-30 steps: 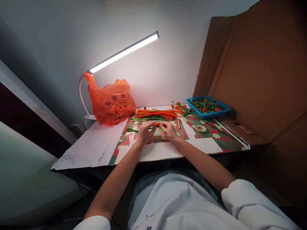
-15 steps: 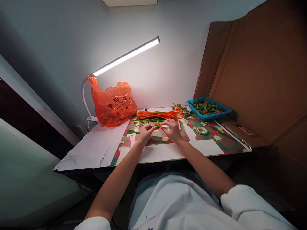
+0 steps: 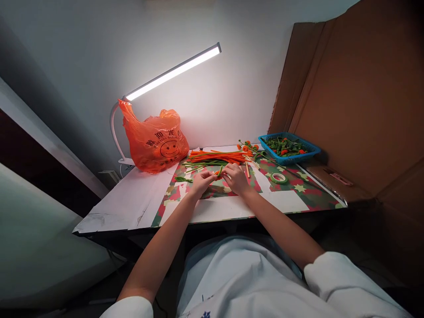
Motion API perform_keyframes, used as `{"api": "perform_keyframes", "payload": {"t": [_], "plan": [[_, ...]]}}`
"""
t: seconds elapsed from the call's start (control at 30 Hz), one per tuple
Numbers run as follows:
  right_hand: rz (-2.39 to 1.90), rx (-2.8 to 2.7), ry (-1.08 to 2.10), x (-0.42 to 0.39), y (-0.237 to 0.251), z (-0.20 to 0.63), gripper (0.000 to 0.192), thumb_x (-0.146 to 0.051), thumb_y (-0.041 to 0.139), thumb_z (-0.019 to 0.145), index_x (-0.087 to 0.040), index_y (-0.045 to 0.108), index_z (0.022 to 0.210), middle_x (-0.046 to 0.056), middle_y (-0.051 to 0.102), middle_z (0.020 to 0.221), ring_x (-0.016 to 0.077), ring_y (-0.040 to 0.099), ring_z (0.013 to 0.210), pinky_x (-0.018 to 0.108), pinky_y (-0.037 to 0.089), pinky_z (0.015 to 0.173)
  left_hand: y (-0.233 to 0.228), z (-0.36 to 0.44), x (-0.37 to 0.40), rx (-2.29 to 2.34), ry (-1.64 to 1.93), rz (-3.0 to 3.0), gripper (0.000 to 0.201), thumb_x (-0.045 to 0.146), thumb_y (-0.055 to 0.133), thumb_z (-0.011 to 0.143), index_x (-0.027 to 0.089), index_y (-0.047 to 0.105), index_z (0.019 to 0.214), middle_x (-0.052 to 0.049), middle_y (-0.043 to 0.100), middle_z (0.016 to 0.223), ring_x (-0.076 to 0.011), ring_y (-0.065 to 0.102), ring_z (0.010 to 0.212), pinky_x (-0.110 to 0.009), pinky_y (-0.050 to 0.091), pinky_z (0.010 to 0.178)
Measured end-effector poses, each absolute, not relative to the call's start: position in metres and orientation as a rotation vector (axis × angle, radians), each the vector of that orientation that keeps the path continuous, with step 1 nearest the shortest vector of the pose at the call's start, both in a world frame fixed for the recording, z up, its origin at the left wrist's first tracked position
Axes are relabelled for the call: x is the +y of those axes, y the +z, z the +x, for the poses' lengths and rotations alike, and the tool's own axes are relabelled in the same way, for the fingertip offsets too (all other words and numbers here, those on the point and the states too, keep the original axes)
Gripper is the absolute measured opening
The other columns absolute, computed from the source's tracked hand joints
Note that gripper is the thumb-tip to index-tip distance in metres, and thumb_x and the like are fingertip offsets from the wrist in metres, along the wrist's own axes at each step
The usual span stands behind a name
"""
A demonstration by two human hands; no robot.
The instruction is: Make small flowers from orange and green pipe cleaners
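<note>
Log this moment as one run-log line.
left hand: pinching orange-green pipe-cleaner piece | right hand: pinching same piece | behind: pipe-cleaner pile | right: tape roll

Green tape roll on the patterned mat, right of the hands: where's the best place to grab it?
Probably pinch the green tape roll across its ring wall, one finger in the centre hole and one outside, coming from above. It lies flat with its hole up, apart from the right hand and clear of the blue basket.
</note>
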State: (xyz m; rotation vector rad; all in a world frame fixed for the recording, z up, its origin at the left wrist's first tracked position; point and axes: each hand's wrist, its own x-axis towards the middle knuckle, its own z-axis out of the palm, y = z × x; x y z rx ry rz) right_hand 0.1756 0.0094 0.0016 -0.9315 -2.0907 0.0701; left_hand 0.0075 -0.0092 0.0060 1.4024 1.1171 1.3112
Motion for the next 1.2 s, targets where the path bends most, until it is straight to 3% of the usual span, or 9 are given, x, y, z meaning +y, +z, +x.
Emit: {"api": "perform_keyframes", "payload": {"t": [0.13,0.27,0.4,0.5,0.67,0.83,0.97,1.2], "plan": [[-1.048,-1.986,0.211,0.015,-0.004,0.169,0.011,-0.020,0.054,0.086,-0.020,0.060,0.077,0.008,0.062,0.089,0.0231,0.051,0.089,0.035,0.037,0.078,0.004,0.011,-0.010,1.212,1.410,1.585,0.025,0.041,0.072,0.063,0.019,0.060,0.059,-0.001,0.062,0.063,-0.0159,0.056,0.065,-0.029,0.045,0.067],[-0.979,-1.804,0.722,0.023,-0.010,0.165,0.018,-0.031,0.056,0.081,-0.019,0.054,0.067,0.003,0.058,0.074,0.0183,0.052,0.076,0.030,0.040,0.069,0.004,0.016,-0.013,1.294,1.576,1.809,0.015,0.033,0.069,0.068,0.022,0.062,0.061,-0.004,0.067,0.080,-0.0203,0.059,0.081,-0.032,0.046,0.077],[-0.875,-1.609,1.271,0.023,-0.011,0.165,0.029,-0.044,0.064,0.071,-0.019,0.053,0.063,-0.003,0.049,0.059,0.0118,0.043,0.058,0.025,0.035,0.055,0.007,0.018,-0.016,1.272,1.549,2.032,0.012,0.028,0.066,0.071,0.023,0.062,0.062,-0.007,0.068,0.092,-0.0235,0.060,0.092,-0.037,0.043,0.090],[-0.898,-1.526,1.458,0.021,-0.009,0.168,0.032,-0.047,0.068,0.067,-0.018,0.055,0.063,-0.004,0.044,0.053,0.0087,0.035,0.049,0.024,0.029,0.049,0.007,0.018,-0.018,1.283,1.517,2.096,0.009,0.027,0.065,0.072,0.024,0.063,0.064,-0.007,0.069,0.094,-0.0249,0.059,0.094,-0.038,0.041,0.092],[-0.944,-1.450,1.211,0.020,-0.002,0.170,0.032,-0.047,0.072,0.063,-0.018,0.065,0.074,0.001,0.060,0.068,0.0118,0.049,0.059,0.025,0.040,0.055,0.006,0.017,-0.017,1.329,1.550,1.847,0.014,0.032,0.069,0.070,0.022,0.064,0.062,-0.004,0.064,0.072,-0.0201,0.058,0.073,-0.031,0.044,0.072],[-0.895,-1.563,0.997,0.018,0.002,0.172,0.027,-0.042,0.065,0.072,-0.019,0.070,0.086,0.006,0.068,0.088,0.0168,0.059,0.077,0.027,0.047,0.064,0.004,0.015,-0.015,1.256,1.430,1.775,0.021,0.040,0.068,0.072,0.021,0.066,0.065,-0.002,0.064,0.066,-0.0163,0.056,0.063,-0.027,0.042,0.063],[-0.834,-1.771,0.939,0.014,0.004,0.176,0.016,-0.032,0.064,0.076,-0.018,0.070,0.080,0.007,0.070,0.090,0.0177,0.062,0.081,0.030,0.048,0.071,0.001,0.015,-0.014,1.238,1.392,1.800,0.025,0.044,0.070,0.071,0.020,0.065,0.064,-0.001,0.061,0.062,-0.0146,0.053,0.060,-0.026,0.041,0.059],[-0.885,-1.863,0.859,0.013,0.005,0.180,0.013,-0.027,0.057,0.078,-0.017,0.065,0.078,0.005,0.068,0.079,0.0156,0.060,0.073,0.027,0.044,0.067,0.000,0.016,-0.016,1.256,1.341,1.897,0.024,0.044,0.069,0.072,0.021,0.066,0.067,-0.001,0.062,0.065,-0.0146,0.056,0.061,-0.026,0.045,0.060]]}}
